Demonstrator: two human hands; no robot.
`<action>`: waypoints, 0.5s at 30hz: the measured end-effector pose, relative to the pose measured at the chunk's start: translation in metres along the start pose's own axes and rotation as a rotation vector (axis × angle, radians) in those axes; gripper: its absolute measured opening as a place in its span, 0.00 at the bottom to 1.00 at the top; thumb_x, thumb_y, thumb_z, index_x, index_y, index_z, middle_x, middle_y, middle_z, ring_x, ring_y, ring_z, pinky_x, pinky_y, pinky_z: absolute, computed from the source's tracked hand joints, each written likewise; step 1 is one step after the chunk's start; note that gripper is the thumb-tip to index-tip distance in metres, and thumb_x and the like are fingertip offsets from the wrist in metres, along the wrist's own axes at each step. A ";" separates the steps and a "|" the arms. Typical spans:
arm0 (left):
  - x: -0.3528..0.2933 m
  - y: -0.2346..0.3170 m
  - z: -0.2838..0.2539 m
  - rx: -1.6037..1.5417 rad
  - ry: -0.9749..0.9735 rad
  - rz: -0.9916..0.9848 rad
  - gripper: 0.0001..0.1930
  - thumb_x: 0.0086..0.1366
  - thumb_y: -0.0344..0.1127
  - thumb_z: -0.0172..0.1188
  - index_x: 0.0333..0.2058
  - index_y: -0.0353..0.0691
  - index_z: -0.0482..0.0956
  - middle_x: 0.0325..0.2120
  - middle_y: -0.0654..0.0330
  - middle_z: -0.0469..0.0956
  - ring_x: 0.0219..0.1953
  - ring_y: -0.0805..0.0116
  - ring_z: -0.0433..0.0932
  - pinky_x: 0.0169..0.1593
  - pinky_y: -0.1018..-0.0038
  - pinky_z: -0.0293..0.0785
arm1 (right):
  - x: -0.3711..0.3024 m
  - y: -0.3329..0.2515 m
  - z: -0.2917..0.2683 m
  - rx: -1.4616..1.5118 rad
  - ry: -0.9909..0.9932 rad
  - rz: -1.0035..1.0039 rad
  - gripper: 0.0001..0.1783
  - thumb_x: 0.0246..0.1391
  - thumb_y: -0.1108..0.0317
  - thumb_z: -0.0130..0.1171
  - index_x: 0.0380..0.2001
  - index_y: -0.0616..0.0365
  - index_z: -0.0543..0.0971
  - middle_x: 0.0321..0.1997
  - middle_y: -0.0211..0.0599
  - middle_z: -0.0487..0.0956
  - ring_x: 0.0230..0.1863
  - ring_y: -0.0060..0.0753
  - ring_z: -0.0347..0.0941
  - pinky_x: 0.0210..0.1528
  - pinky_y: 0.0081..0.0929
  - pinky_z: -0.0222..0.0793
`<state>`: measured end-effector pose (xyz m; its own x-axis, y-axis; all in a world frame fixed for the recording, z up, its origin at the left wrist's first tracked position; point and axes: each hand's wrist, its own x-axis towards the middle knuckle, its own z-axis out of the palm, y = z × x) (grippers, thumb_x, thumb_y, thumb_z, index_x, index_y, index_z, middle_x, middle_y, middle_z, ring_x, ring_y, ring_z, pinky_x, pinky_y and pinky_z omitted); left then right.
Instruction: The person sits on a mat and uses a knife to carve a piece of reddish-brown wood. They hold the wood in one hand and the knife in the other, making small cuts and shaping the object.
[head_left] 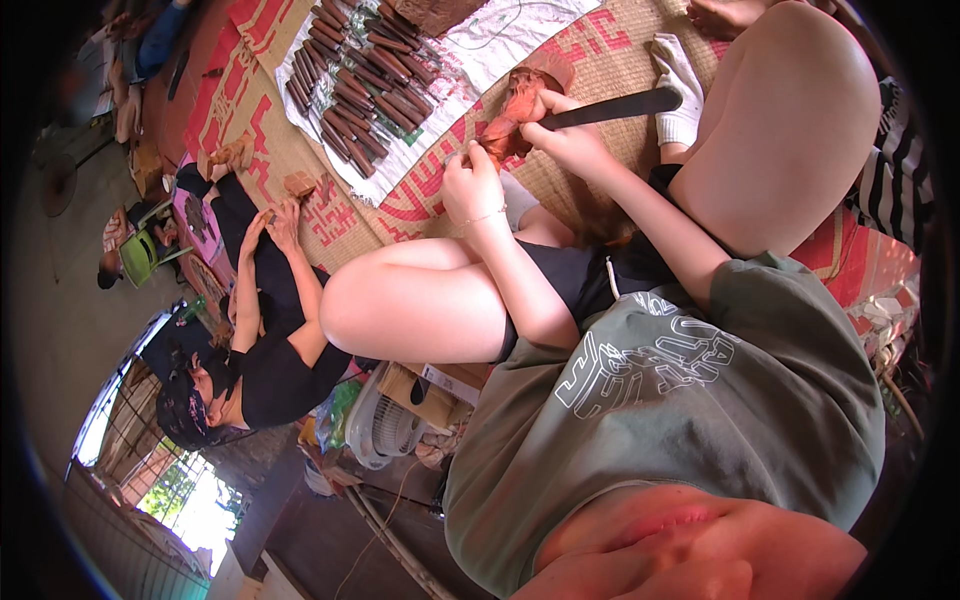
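A reddish-brown carved wooden piece (519, 98) is held over the mat in front of my crossed legs. My left hand (472, 187) is closed at its near end, the fingertips pinched against the wood. Around its side curls my right hand (566, 132), also closed. Out of the right hand, pointing right, sticks a long dark flat tool (625, 106) with a rounded end; its other end is hidden by the fingers, and I cannot tell its exact kind. Whether the left fingers also pinch something small does not show.
Several wooden-handled tools (362, 82) lie in rows on a white cloth (470, 70) beyond my left knee. The cloth rests on a red-patterned woven mat (335, 215). To my left another person (270, 350) sits, hands near a small wood block (299, 184). A white fan (383, 425) stands behind.
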<state>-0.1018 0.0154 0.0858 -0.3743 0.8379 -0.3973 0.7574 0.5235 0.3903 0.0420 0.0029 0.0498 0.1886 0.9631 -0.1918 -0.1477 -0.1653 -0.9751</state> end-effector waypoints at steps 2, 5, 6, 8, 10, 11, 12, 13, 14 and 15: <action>0.003 -0.008 0.005 0.007 0.035 0.034 0.23 0.57 0.50 0.47 0.28 0.31 0.77 0.11 0.55 0.73 0.10 0.69 0.72 0.14 0.74 0.66 | -0.002 -0.005 0.001 -0.051 -0.011 -0.011 0.10 0.36 0.71 0.55 0.14 0.60 0.63 0.11 0.27 0.63 0.15 0.15 0.58 0.17 0.20 0.55; -0.010 0.011 -0.004 -0.037 0.033 0.025 0.23 0.57 0.50 0.47 0.28 0.32 0.77 0.11 0.55 0.73 0.10 0.69 0.72 0.15 0.73 0.66 | 0.000 0.006 -0.002 -0.058 0.043 0.005 0.10 0.37 0.72 0.55 0.15 0.59 0.64 0.12 0.26 0.65 0.16 0.15 0.59 0.18 0.18 0.56; -0.016 0.021 -0.010 -0.052 0.013 -0.003 0.23 0.57 0.50 0.47 0.28 0.32 0.77 0.12 0.55 0.73 0.10 0.69 0.72 0.16 0.73 0.67 | 0.001 0.006 -0.003 -0.005 0.050 0.017 0.10 0.37 0.73 0.55 0.15 0.59 0.64 0.13 0.26 0.66 0.17 0.14 0.61 0.18 0.17 0.57; -0.019 0.025 -0.012 -0.041 0.007 -0.018 0.23 0.57 0.50 0.47 0.28 0.32 0.77 0.12 0.54 0.74 0.12 0.66 0.73 0.19 0.71 0.68 | 0.000 0.002 -0.001 0.141 0.023 0.075 0.10 0.39 0.74 0.56 0.16 0.58 0.64 0.15 0.26 0.69 0.19 0.14 0.64 0.20 0.15 0.60; -0.018 0.025 -0.012 0.011 0.030 0.016 0.23 0.56 0.50 0.47 0.27 0.33 0.78 0.14 0.53 0.75 0.15 0.62 0.75 0.24 0.67 0.70 | -0.001 0.003 0.000 0.178 -0.034 0.068 0.10 0.42 0.74 0.57 0.18 0.58 0.65 0.18 0.28 0.71 0.20 0.15 0.67 0.23 0.15 0.64; -0.018 0.025 -0.012 0.031 0.043 0.026 0.22 0.56 0.50 0.47 0.27 0.33 0.78 0.15 0.52 0.75 0.17 0.59 0.75 0.25 0.66 0.70 | -0.001 0.003 -0.001 0.194 -0.062 0.065 0.09 0.43 0.74 0.57 0.19 0.58 0.66 0.19 0.29 0.73 0.21 0.16 0.69 0.24 0.15 0.66; -0.017 0.023 -0.010 0.053 0.056 0.032 0.22 0.56 0.50 0.47 0.27 0.34 0.78 0.17 0.51 0.75 0.19 0.57 0.75 0.26 0.64 0.70 | -0.002 0.001 0.001 0.204 -0.083 0.059 0.09 0.44 0.74 0.57 0.19 0.58 0.66 0.20 0.30 0.73 0.21 0.16 0.69 0.24 0.15 0.66; -0.016 0.021 -0.009 0.074 0.068 0.039 0.22 0.56 0.50 0.46 0.27 0.34 0.78 0.19 0.49 0.75 0.22 0.54 0.75 0.28 0.62 0.70 | -0.003 0.001 0.002 0.225 -0.098 0.064 0.09 0.44 0.74 0.58 0.20 0.58 0.67 0.20 0.30 0.74 0.22 0.16 0.69 0.25 0.15 0.67; -0.015 0.020 -0.007 0.096 0.080 0.046 0.21 0.56 0.49 0.46 0.26 0.35 0.78 0.20 0.48 0.76 0.24 0.52 0.75 0.29 0.60 0.70 | -0.003 0.001 0.003 0.246 -0.113 0.070 0.09 0.45 0.74 0.58 0.20 0.58 0.67 0.21 0.31 0.74 0.22 0.16 0.70 0.25 0.16 0.67; -0.014 0.019 -0.005 0.117 0.091 0.054 0.21 0.57 0.49 0.46 0.26 0.35 0.78 0.22 0.47 0.76 0.26 0.49 0.75 0.30 0.58 0.70 | -0.004 0.000 0.004 0.266 -0.128 0.076 0.08 0.46 0.73 0.58 0.21 0.58 0.68 0.22 0.31 0.75 0.23 0.17 0.70 0.26 0.16 0.67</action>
<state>-0.0851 0.0144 0.1032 -0.3746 0.8775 -0.2995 0.8326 0.4605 0.3078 0.0374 -0.0002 0.0507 0.0463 0.9718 -0.2310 -0.4093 -0.1925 -0.8919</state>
